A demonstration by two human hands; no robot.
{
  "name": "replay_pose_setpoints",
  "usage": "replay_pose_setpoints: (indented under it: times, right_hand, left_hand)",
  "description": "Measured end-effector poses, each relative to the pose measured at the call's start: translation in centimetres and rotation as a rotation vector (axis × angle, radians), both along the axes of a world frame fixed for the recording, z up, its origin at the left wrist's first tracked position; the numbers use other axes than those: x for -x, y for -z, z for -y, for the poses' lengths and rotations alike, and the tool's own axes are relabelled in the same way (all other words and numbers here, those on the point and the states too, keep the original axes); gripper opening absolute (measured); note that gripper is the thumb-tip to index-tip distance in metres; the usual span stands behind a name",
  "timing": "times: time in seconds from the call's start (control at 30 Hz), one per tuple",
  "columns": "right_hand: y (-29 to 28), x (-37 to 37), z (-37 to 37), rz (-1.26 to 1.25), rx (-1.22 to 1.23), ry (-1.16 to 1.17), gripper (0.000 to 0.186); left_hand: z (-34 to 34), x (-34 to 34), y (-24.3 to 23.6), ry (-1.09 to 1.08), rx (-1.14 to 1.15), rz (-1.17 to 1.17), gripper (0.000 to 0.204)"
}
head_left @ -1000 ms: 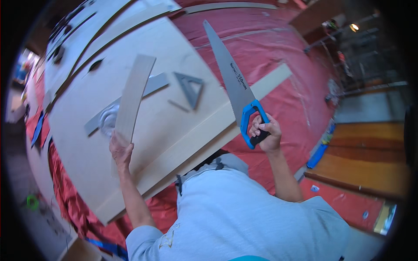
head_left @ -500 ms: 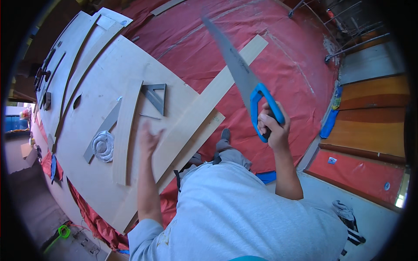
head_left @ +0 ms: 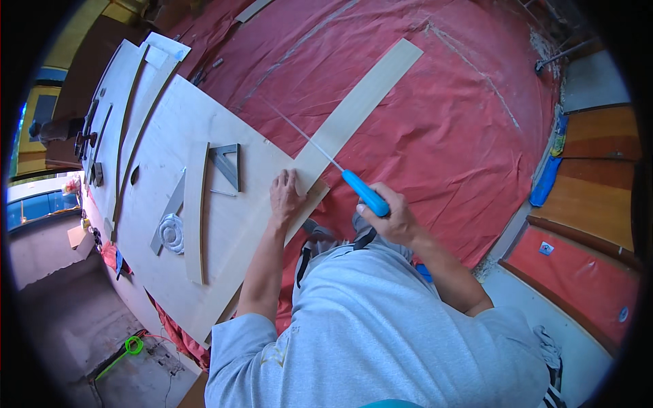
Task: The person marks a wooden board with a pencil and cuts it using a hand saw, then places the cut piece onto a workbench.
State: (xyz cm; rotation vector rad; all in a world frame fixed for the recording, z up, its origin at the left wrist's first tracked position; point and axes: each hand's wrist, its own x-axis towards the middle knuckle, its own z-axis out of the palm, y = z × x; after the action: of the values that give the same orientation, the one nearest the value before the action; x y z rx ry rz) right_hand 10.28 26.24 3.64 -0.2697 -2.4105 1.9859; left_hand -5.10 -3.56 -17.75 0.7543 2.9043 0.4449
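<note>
Okay, so from my end of the feed, my right hand (head_left: 394,216) has its fingers curled around the blue handle (head_left: 369,197) of a saw (head_left: 351,180). The blade reads edge-on and lies across the long board (head_left: 314,160), a bit closer to its far end than my left hand (head_left: 287,197) is. Honestly can't tell whether the teeth touch wood. The left is palm down on that long board, fingers slightly spread, pressing rather than gripping I'd say.

To do this well, imo: let the left palm take real weight so the long board can't rattle, mind those fingertips since they're near the blade's line, and sight down the steel so it's upright to the long board's face. Light, long strokes probably beat shoving. The long board's far end juts past the bench panel (head_left: 183,115) over the red sheet (head_left: 422,163), so it could sag and splinter if unsupported.

Further out, a second board (head_left: 318,193) peeks from under the long board's body-side edge. Left of the long board there's a grey set square (head_left: 223,164), then a pale strip (head_left: 196,217), then a grey bar (head_left: 176,197) partly under a coiled whitish bundle (head_left: 171,233).

Containers? None I can pick out for sure around the long board; can't tell if the bundle wraps anything.
</note>
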Motion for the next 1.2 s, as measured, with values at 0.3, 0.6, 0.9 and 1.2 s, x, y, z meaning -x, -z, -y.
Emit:
replay_pose_setpoints:
  times: [0.3, 0.6, 0.9, 1.2]
  right_hand:
    - [1.8, -0.2, 2.4, -0.015, -0.099, -0.087, 0.022]
    - [1.8, 0.1, 5.7, -0.039, -0.187, -0.068, 0.022]
    - [1.8, -1.0, 6.8, -0.032, -0.251, -0.089, 0.029]
    - [2.4, -1.6, 6.9, -0.001, -0.192, -0.095, 0.03]
  left_hand:
    - [1.2, -1.2, 0.2, 0.015, 0.006, 0.055, 0.094]
    - [1.2, 0.6, -0.2, -0.121, -0.285, 0.079, 0.055]
    - [-3.1, 3.9, 3.0, -0.323, -0.344, 0.013, 0.009]
    - [-2.9, 4.0, 4.1, -0.328, -0.338, -0.064, 0.01]
